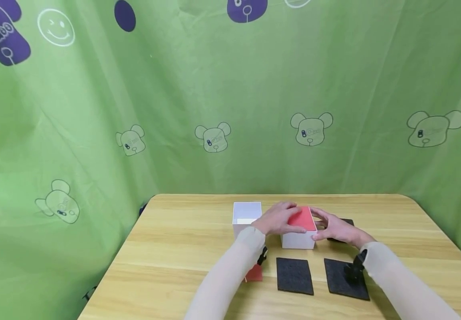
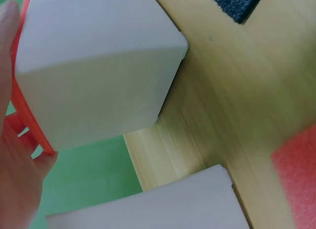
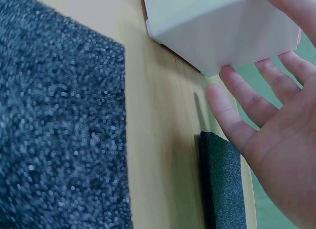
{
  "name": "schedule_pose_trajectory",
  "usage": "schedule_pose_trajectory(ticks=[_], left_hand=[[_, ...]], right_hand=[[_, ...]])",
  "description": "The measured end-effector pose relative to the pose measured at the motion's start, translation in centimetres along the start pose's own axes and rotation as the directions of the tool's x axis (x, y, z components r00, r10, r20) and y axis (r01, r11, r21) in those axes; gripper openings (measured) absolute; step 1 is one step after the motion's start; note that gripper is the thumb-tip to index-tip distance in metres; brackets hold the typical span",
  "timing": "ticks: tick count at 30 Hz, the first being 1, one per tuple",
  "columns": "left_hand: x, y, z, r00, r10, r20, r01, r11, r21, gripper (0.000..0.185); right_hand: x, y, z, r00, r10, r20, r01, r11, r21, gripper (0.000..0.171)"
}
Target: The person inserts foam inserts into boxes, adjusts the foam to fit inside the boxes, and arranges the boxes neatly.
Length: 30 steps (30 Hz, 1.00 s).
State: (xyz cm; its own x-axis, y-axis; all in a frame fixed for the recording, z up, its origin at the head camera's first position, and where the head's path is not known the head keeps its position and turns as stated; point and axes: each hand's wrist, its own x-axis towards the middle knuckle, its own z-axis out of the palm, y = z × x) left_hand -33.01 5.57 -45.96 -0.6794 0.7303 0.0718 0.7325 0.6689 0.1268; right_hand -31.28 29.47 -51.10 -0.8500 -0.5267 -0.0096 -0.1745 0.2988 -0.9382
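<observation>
A white square box (image 1: 297, 241) stands on the table with a red foam sheet (image 1: 304, 218) at its top, level with the rim. Over the sheet's left part lies my left hand (image 1: 277, 218), its fingers extended and touching the red surface. In the left wrist view, the sheet's edge (image 2: 30, 118) shows along the box top beside that hand. My right hand (image 1: 337, 229) is at the box's right side, fingers spread. Its fingertips (image 3: 228, 73) meet or nearly meet the white wall in the right wrist view. Left of this box is a second white box (image 1: 247, 210), open at the top.
Two black foam squares (image 1: 294, 275) (image 1: 343, 280) lie in front, the right one partly under the right wrist's camera. A third black foam piece (image 1: 348, 221) lies behind the right hand. Red foam (image 1: 255, 274) shows beside the left forearm. A green curtain (image 1: 254, 169) hangs behind the table.
</observation>
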Motion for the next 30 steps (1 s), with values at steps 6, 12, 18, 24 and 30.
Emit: schedule_pose_trajectory(ticks=[6, 12, 18, 24, 30], left_hand=[[0.20, 0.23, 0.32, 1.000, -0.006, -0.016, 0.007, 1.000, 0.023, 0.071], [0.39, 0.28, 0.71, 1.000, -0.005, -0.006, 0.006, 0.999, 0.047, 0.071], [0.42, 0.31, 0.60, 1.000, 0.018, 0.002, -0.018, 0.996, 0.086, 0.067], [0.41, 0.26, 0.65, 0.999, 0.038, -0.018, -0.036, 0.995, 0.088, 0.063], [0.56, 0.36, 0.61, 0.998, 0.053, -0.026, -0.051, 0.996, 0.080, 0.061]], right_hand=[[0.06, 0.20, -0.05, 1.000, -0.006, 0.001, 0.006, 1.000, 0.018, 0.093], [-0.04, 0.18, 0.06, 1.000, 0.000, 0.000, 0.000, 1.000, 0.021, 0.093], [0.01, 0.10, 0.09, 1.000, 0.005, 0.003, -0.005, 1.000, 0.019, 0.093], [0.06, 0.14, 0.09, 1.000, 0.001, 0.003, -0.001, 1.000, 0.017, 0.093], [0.04, 0.20, 0.06, 1.000, -0.004, 0.004, 0.004, 1.000, 0.024, 0.094]])
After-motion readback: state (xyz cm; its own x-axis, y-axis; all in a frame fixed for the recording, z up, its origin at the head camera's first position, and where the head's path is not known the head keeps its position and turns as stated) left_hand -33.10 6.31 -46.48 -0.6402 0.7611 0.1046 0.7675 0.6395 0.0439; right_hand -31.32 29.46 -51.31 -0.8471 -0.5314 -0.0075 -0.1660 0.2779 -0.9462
